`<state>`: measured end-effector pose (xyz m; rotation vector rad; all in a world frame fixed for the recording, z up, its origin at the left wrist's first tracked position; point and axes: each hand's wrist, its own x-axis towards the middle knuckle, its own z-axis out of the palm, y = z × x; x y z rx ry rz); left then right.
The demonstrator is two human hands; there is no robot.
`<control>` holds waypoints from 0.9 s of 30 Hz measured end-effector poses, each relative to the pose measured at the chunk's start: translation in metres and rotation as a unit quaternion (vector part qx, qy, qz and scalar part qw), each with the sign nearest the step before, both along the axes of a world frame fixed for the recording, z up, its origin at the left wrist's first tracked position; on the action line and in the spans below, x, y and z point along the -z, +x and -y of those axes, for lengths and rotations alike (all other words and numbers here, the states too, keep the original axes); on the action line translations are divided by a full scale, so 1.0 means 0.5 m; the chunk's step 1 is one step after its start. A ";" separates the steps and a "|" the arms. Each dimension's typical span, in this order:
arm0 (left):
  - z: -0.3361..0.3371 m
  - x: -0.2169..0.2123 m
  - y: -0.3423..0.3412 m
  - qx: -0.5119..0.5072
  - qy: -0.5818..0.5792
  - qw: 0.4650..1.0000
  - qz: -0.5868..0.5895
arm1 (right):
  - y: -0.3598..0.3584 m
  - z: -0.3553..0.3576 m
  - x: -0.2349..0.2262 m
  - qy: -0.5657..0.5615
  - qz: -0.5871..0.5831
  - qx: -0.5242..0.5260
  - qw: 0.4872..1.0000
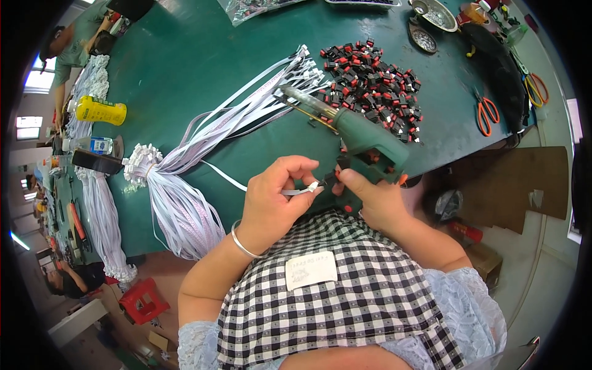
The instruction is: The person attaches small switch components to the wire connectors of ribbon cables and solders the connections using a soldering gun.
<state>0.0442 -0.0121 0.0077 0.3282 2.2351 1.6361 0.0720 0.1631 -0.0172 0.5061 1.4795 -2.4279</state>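
A dark green worktop (203, 55) fills the upper middle of the view, its near edge running just above the person's checked apron (333, 302). At its far left edge lie more white cable bundles, a yellow plastic bottle (100, 111) on its side and a small clear bottle (94, 145), with a co-worker bent over the far left corner.

Nearer the middle, a big bundle of flat white ribbon cables with white plug ends (185, 185) fans from the near edge up toward the centre; most of it looks untouched, so by my judgement much of the pile is left to work through. One cable (265, 188) trails off the bundle into the left hand (271, 197), which pinches its white plug end between thumb and fingers just off the near edge. The right hand (373, 200) meets it there, fingertips closed on a small black part (331, 179) pressed toward the plug; whether the two are fully joined is too small to tell.

Just behind the hands lies a green hot-glue gun (351, 132), nozzle toward the cables. Right of it a heap of small black-and-red connectors (373, 83) is well stocked. Orange-handled scissors (487, 113) lie near the right edge, and metal dishes (435, 15) at the far right corner.

Open room is the bare green stretch at far centre-left; beside the hands the gun and bundle crowd close.
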 end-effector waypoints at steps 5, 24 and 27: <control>0.000 0.015 0.007 -0.006 -0.016 0.998 -0.058 | -0.006 0.002 -0.007 0.079 -0.006 -0.058 0.995; 0.016 0.018 -0.016 0.022 0.101 0.991 0.084 | -0.005 -0.003 -0.007 0.129 -0.133 0.013 0.983; 0.018 0.024 -0.018 0.039 0.113 0.987 0.108 | -0.004 -0.002 -0.012 0.166 -0.158 -0.002 0.973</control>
